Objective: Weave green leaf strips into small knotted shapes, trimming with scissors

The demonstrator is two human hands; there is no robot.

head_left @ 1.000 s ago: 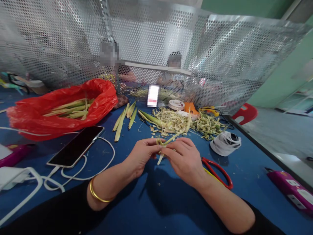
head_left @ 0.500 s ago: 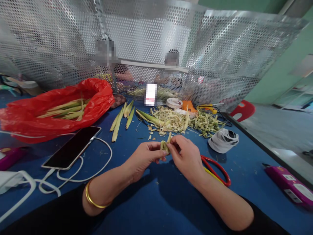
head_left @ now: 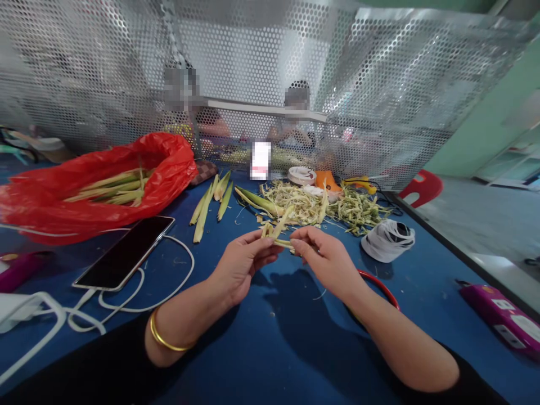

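A small folded piece of pale green husk strip (head_left: 278, 229) is held up between both hands above the blue table (head_left: 270, 349). My left hand (head_left: 242, 260) pinches its looped part between thumb and fingers. The strip's other end is pinched by my right hand (head_left: 323, 256), and one tapered tip sticks upward. Beyond the hands lies a pile of shredded pale strips (head_left: 295, 203) beside a heap of greener knotted strips (head_left: 358, 211). Several loose husk leaves (head_left: 205, 214) rest left of the pile.
At left are a red plastic bag (head_left: 169, 154) of husks, a phone (head_left: 126, 253) and white cables. At right are a white ribbon roll (head_left: 387, 242), a red ring (head_left: 383, 287) and a purple power strip (head_left: 502, 315). People sit behind the perforated screen (head_left: 253, 56).
My hands have moved apart a little, my left hand to the left with the looped part. The strip now stretches between them.
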